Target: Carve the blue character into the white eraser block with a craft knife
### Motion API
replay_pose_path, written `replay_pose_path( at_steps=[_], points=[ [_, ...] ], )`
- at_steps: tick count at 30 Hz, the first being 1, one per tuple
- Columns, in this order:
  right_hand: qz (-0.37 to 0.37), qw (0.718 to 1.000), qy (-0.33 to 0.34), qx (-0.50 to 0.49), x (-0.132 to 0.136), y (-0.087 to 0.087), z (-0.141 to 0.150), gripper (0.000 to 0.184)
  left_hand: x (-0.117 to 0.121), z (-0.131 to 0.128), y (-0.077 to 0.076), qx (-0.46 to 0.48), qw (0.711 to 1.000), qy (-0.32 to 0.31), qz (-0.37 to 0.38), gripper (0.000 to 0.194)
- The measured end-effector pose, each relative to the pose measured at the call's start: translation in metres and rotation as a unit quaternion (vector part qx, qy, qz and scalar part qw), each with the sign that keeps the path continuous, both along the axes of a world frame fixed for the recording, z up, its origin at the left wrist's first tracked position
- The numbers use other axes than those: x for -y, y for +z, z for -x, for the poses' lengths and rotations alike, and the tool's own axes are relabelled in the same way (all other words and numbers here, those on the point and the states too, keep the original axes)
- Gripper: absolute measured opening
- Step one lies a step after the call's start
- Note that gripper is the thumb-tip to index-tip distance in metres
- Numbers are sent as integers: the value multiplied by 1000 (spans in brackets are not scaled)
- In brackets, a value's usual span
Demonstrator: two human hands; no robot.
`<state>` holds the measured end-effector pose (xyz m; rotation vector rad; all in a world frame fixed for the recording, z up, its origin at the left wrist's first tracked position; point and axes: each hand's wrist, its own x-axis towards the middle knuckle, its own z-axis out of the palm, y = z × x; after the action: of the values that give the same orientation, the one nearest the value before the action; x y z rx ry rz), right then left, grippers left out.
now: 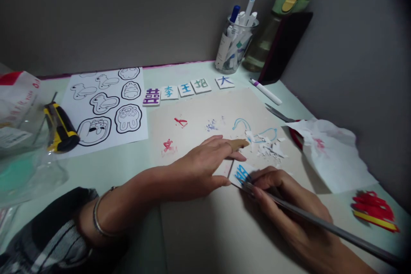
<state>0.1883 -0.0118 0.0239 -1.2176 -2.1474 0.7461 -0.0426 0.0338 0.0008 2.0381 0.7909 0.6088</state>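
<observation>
A small white square tile (236, 181) with blue strokes drawn on it lies on the beige board, partly covered by my fingers. My left hand (201, 165), with a tan bandage on one finger, steadies it from the left between thumb and fingers. Another white piece (224, 167) shows beneath that hand, right against the tile. In a pencil grip, my right hand (285, 201) holds a slim grey carving knife (308, 215), its metal tip touching the blue strokes. White shavings (271, 147) lie scattered on the board just beyond.
Stamped marks cover parts of the board (192, 222). Finished-looking character tiles (185, 90) line its back edge. Around it are a marker (266, 91), scissors (279, 113), stained tissue (330, 154), a red object (374, 207), pen cup (236, 47), bottle (265, 38), printed sheet (109, 137) and yellow-black utility knife (60, 128).
</observation>
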Motion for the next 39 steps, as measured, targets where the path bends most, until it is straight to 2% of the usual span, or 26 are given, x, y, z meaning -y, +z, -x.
replay_pose_path(
  at_steps=[12, 18, 27, 31, 39],
  points=[
    [-12, 1000, 7, 1, 0, 7, 6, 13, 1, 1, 0, -3, 1000, 5, 4, 59],
    [-18, 1000, 6, 3, 1, 3, 3, 12, 1, 0, 1, 4, 1000, 6, 14, 69],
    [-79, 996, 26, 38, 4, -7, 1, 14, 1, 0, 1, -9, 1000, 10, 9, 57],
    [-74, 996, 44, 31, 3, -5, -1, 13, 1, 0, 2, -20, 1000, 11, 14, 57],
    [-68, 997, 32, 26, 3, -5, 2, 14, 2, -1, 2, -4, 1000, 13, 13, 62]
  ],
)
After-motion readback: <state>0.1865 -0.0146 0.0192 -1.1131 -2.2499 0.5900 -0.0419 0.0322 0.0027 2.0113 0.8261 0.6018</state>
